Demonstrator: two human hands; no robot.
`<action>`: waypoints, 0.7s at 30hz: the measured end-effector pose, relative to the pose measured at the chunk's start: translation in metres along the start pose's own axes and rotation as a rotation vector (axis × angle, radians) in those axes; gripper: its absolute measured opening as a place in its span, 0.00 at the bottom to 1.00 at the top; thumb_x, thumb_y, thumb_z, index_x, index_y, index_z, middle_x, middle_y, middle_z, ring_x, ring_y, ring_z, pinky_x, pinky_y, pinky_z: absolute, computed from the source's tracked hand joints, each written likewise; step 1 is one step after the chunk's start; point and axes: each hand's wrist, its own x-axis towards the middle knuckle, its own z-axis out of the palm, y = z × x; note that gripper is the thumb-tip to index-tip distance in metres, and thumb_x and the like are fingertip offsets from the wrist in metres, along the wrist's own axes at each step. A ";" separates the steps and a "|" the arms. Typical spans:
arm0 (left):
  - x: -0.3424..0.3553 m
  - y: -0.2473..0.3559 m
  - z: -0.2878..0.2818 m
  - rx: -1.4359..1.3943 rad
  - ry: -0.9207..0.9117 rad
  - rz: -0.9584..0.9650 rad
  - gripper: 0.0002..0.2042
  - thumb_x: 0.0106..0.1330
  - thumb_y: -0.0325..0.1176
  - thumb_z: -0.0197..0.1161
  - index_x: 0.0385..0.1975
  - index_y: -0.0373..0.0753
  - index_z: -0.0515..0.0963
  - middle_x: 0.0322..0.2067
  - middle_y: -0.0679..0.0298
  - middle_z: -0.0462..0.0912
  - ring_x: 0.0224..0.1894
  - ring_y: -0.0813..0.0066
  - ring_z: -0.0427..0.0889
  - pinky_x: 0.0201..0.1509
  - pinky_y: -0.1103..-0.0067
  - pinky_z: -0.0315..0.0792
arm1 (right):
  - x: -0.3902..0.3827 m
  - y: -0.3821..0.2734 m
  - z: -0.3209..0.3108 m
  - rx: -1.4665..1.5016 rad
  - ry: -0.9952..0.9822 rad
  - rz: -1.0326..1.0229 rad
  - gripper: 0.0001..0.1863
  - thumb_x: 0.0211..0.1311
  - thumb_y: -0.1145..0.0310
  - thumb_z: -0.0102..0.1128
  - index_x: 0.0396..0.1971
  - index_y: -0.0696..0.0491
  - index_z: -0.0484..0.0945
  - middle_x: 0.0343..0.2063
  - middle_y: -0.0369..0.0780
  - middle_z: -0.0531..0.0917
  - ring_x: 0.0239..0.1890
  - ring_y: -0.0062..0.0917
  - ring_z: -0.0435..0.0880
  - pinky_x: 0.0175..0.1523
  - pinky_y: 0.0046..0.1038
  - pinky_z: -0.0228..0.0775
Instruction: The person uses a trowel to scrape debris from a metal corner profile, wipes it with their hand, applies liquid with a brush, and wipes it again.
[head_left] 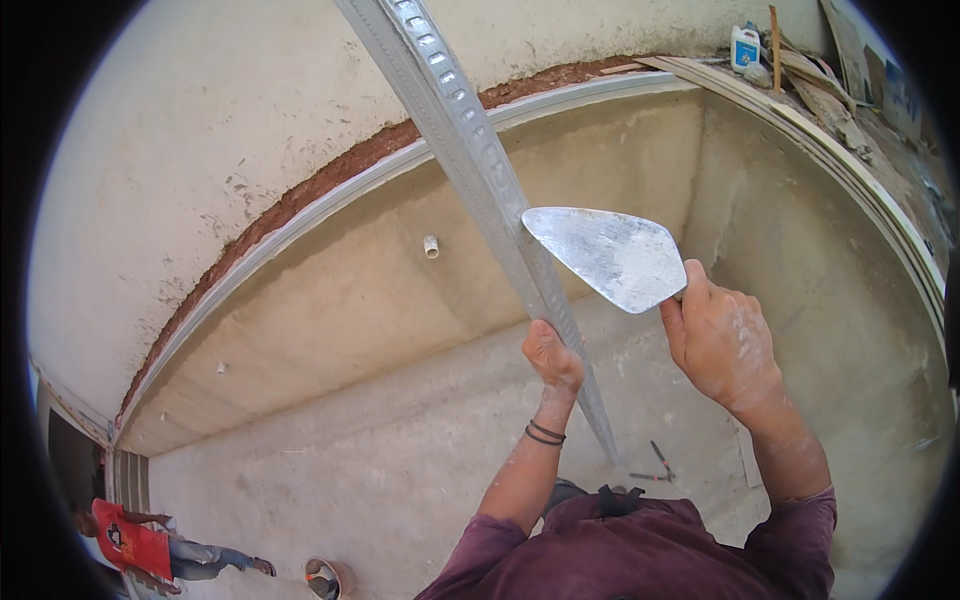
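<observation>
Logging from afar: metal channel point(468, 150), long axis slanting upper left to lower right, left hand point(553, 358) gripping its edge; trowel point(615, 258), clasped in right hand point(725, 335), pointed end leftward at channel beyond left hand. Touching or merely overlapping, I cannot tell.

Dressed in a maroon shirt point(630, 555) with short, loose sleeves point(808, 530). Wearing two thin black bands point(545, 436) around the left wrist, with a black, knot-like piece point(620, 502) showing at the shirt's edge. Streaked with whitish residue on the right grip point(728, 345) and both forearms.
</observation>
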 end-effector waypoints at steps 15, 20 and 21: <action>0.014 -0.005 0.001 -0.085 -0.059 0.000 0.27 0.81 0.53 0.41 0.27 0.36 0.71 0.20 0.64 0.76 0.21 0.75 0.78 0.24 0.76 0.72 | -0.035 -0.008 0.077 0.643 0.096 0.068 0.13 0.75 0.64 0.53 0.41 0.61 0.70 0.22 0.53 0.82 0.26 0.55 0.82 0.31 0.51 0.69; 0.014 0.013 0.013 -0.042 -0.001 0.045 0.28 0.81 0.55 0.42 0.26 0.37 0.71 0.20 0.65 0.75 0.21 0.77 0.77 0.23 0.77 0.72 | -0.036 -0.003 0.076 0.507 0.032 0.078 0.14 0.75 0.62 0.52 0.42 0.60 0.69 0.23 0.54 0.82 0.26 0.57 0.81 0.32 0.53 0.70; 0.013 0.013 0.012 -0.049 0.001 0.050 0.28 0.81 0.55 0.42 0.26 0.37 0.70 0.20 0.65 0.75 0.21 0.77 0.77 0.23 0.77 0.72 | -0.035 -0.004 0.074 0.496 0.033 0.067 0.14 0.75 0.62 0.52 0.42 0.59 0.69 0.23 0.54 0.83 0.26 0.57 0.81 0.32 0.54 0.70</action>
